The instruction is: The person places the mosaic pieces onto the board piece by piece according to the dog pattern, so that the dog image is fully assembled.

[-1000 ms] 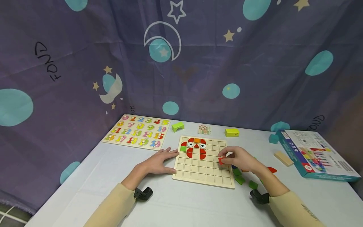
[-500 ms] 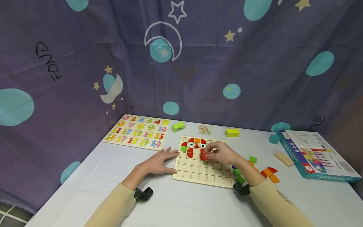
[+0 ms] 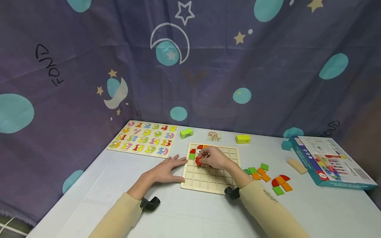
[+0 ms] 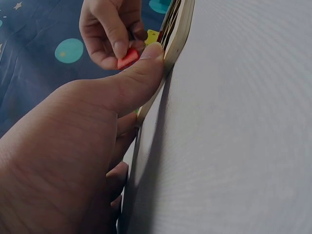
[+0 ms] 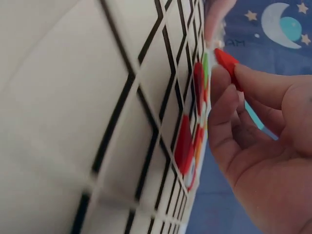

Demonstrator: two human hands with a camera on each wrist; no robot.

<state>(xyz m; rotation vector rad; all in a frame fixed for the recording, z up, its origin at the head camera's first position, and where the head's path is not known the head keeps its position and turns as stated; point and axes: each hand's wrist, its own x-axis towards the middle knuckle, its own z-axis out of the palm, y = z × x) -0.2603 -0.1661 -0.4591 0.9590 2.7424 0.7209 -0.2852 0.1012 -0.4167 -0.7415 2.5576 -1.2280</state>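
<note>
We find the right hand (image 3: pixel 215 158) pinching a red piece (image 5: pixel 227 65) over the grid board (image 3: pixel 208 180); we judge it light, rigid, best held by its edges; the left hand (image 3: pixel 166 170) lies flat, bracing the board's left edge.

Right hand (image 3: pixel 212 158) carried red piece (image 3: pixel 198 161) leftward across board (image 3: pixel 205 180).

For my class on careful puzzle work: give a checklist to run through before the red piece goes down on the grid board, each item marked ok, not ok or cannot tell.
1. Red piece pinched firmly in the right hand: ok.
2. Left hand steadies the grid board, thumb on its edge: ok.
3. Piece above the board's upper left cells: ok.
4. Target cell free: cannot tell, the hand hides it.
5. Piece turned to fit the cell: cannot tell.
6. Spare pieces lie off the board: ok.
</note>
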